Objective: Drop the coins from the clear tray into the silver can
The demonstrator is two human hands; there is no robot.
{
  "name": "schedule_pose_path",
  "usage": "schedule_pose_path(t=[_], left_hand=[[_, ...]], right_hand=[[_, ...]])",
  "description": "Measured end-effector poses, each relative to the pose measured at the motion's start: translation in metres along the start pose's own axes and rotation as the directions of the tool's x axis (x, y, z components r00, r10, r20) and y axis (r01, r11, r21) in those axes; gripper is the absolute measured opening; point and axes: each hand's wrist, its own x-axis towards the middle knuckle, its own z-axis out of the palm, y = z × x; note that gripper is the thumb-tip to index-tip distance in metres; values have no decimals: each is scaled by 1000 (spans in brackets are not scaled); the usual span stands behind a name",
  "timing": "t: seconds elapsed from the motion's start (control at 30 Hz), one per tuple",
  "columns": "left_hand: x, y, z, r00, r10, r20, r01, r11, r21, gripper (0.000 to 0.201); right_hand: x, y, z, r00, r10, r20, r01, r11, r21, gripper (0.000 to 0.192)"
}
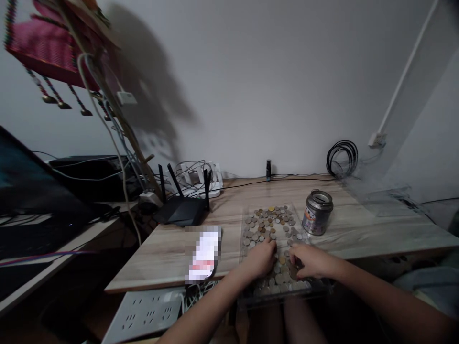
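Note:
A clear plastic tray (241, 239) lies at the table's front edge, overhanging it, with many loose coins (256, 236) spread inside, mostly silver and some gold-coloured. The coins are thickest near the front. My left hand (263, 258) is down among them with its fingers curled; its fingertips are hidden, and I cannot make out what is in them. To its right, my right hand (310, 260) hangs low over the coins, thumb and fingers bent but apart, with no held coin visible. A metal can-shaped coin bank (318, 213) with a slotted lid stands right of the tray.
A lit phone (204, 253) lies left of the tray, with a black router (182, 210) behind it. A small dark bottle (268, 170) and a coiled black cable (342, 157) are near the wall. Below the table's left side is a power strip (143, 315).

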Motion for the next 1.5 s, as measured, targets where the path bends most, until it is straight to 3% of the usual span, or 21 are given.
schedule_pose_path(t=[0.17,0.27,0.33,0.4,0.5,0.57,0.63,0.7,0.77,0.83,0.93,1.03,1.1,1.13,1.17,1.2,1.27,1.33,1.4,1.47,1.5], left_hand=[[-2,-3,0,1000,-7,-27,3,992,-129,24],[5,-3,-5,985,-118,-122,65,926,-371,14],[12,0,-12,956,-281,-82,132,665,-735,10],[20,8,-18,942,-320,103,186,240,-953,18],[26,25,-20,946,-180,270,227,-227,-947,22],[26,34,-17,957,-122,264,182,-455,-872,16],[25,39,-13,961,-84,265,168,-582,-796,17],[25,39,-11,955,-54,291,198,-614,-764,22],[26,36,-10,950,-45,309,214,-626,-750,26],[27,33,-11,948,-53,313,209,-637,-742,29],[27,31,-11,949,-56,311,204,-645,-736,34],[25,33,-14,961,-60,271,172,-639,-750,39],[23,35,-18,973,-74,217,126,-618,-776,43],[22,36,-19,979,-85,185,99,-597,-796,45],[21,37,-21,983,-96,157,75,-569,-819,48],[20,39,-23,985,-104,136,59,-540,-840,50],[18,42,-26,987,-107,120,51,-497,-866,54],[15,44,-28,991,-71,118,68,-491,-869,54],[13,46,-30,996,-2,94,81,-482,-873,54],[9,45,-29,996,55,71,87,-388,-918,54],[7,45,-29,996,64,68,83,-278,-957,53]], right_hand=[[3,-3,5,1000,-23,0,22,984,178,19],[10,-4,3,998,5,68,-27,947,321,17],[17,-5,-6,999,45,6,-45,928,369,15],[23,-6,-17,987,75,-143,-9,910,414,13],[26,-11,-36,969,60,-238,60,882,467,13],[23,-10,-50,959,24,-282,107,892,439,18],[17,0,-70,906,47,-420,117,927,355,24],[11,20,-96,799,158,-580,-4,966,258,31],[9,48,-122,692,299,-657,-251,953,170,31],[11,75,-143,680,387,-623,-455,889,54,24],[16,93,-158,736,433,-521,-554,827,-95,19],[13,71,-151,705,410,-578,-568,815,-114,24],[7,38,-133,716,283,-638,-456,882,-121,29],[5,20,-120,756,182,-629,-336,932,-134,28],[2,3,-105,846,33,-533,-147,974,-173,25],[1,-13,-89,895,-119,-429,32,979,-203,23],[1,-32,-62,906,-241,-347,171,960,-219,20],[3,-34,-50,905,-260,-336,187,954,-234,21],[5,-20,-58,894,-204,-399,120,967,-226,24],[5,5,-83,826,-55,-560,-53,983,-175,27],[4,19,-98,760,54,-647,-179,975,-129,28]])
